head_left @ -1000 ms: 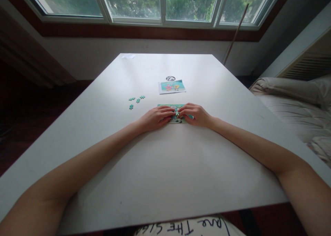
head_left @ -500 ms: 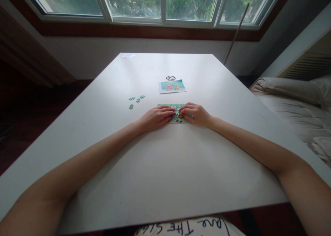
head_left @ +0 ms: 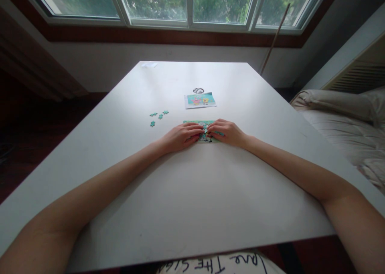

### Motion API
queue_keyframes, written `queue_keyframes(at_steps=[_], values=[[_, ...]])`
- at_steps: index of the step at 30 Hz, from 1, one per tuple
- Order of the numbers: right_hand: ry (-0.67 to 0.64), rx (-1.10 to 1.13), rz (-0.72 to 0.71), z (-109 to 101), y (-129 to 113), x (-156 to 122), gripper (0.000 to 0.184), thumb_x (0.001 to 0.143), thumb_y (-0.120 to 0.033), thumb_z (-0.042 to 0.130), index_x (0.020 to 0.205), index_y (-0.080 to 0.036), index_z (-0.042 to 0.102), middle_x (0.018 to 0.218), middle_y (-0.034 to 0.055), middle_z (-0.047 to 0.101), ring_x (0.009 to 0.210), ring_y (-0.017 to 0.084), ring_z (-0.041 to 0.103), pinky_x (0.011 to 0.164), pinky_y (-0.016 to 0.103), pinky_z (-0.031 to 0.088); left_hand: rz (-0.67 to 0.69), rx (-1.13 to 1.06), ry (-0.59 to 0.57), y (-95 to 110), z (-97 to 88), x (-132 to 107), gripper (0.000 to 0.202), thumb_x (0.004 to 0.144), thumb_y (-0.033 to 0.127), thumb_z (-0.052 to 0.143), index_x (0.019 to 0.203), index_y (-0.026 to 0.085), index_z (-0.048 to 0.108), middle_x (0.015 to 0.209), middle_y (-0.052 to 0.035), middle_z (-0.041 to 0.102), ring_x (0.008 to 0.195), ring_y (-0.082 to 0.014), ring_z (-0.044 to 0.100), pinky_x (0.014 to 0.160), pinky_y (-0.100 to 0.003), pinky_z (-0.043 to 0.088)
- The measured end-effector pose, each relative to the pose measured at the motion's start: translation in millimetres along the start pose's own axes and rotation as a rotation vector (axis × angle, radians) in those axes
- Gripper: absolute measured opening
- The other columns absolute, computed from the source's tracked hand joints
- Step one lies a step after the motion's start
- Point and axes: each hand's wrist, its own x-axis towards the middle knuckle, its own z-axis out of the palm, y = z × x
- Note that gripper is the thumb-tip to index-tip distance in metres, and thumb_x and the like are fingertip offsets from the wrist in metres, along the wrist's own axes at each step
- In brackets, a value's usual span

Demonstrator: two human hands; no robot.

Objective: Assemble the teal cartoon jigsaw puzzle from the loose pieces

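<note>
A small jigsaw puzzle point(head_left: 205, 139) in a teal tray lies flat on the white table, partly covered by both hands. My left hand point(head_left: 182, 136) rests over its left side, fingers stretched out and lying on the pieces. From the right, my right hand point(head_left: 227, 132) reaches over the puzzle with its fingertips bent together at a small light-teal puzzle piece point(head_left: 206, 129) near the middle. The fingers hide much of that piece. Loose teal puzzle pieces point(head_left: 160, 116), several of them, lie to the left beyond my left hand.
Behind the puzzle is a printed picture card point(head_left: 200, 100) with cartoon figures, and past it a dark round mark point(head_left: 198, 90). A clear plastic scrap point(head_left: 149, 65) lies at the table's far left corner. A padded beige seat point(head_left: 327, 121) stands to the right.
My right fingertips have shifted very slightly left over the middle of the puzzle. My left hand and the loose pieces have stayed put.
</note>
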Motion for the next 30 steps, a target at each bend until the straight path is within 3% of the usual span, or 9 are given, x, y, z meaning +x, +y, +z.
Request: queue_keyframes(at_steps=[12, 30], values=[[0.002, 0.042, -0.009, 0.6, 2.3, -0.6, 0.022, 0.093, -0.028, 0.048, 0.092, -0.023, 0.070, 0.099, 0.0045, 0.072, 0.091, 0.016, 0.064, 0.083, 0.032, 0.054, 0.009, -0.024, -0.009, -0.6, -0.6, 0.9, 0.032, 0.096, 0.031, 0.041, 0.119, 0.022, 0.063, 0.123, -0.0072, 0.063, 0.115, -0.0197, 0.058, 0.101, -0.037, 0.049], [0.060, -0.030, -0.020, -0.2, -2.0, 0.8, 0.015, 0.089, -0.020, 0.050, 0.091, -0.019, 0.065, 0.095, 0.0054, 0.072, 0.089, 0.018, 0.064, 0.079, 0.032, 0.054, 0.062, -0.017, -0.006, -3.1, 0.7, 0.4, 0.032, 0.096, 0.025, 0.041, 0.121, 0.024, 0.062, 0.120, -0.0056, 0.065, 0.115, -0.0187, 0.058, 0.097, -0.033, 0.051]])
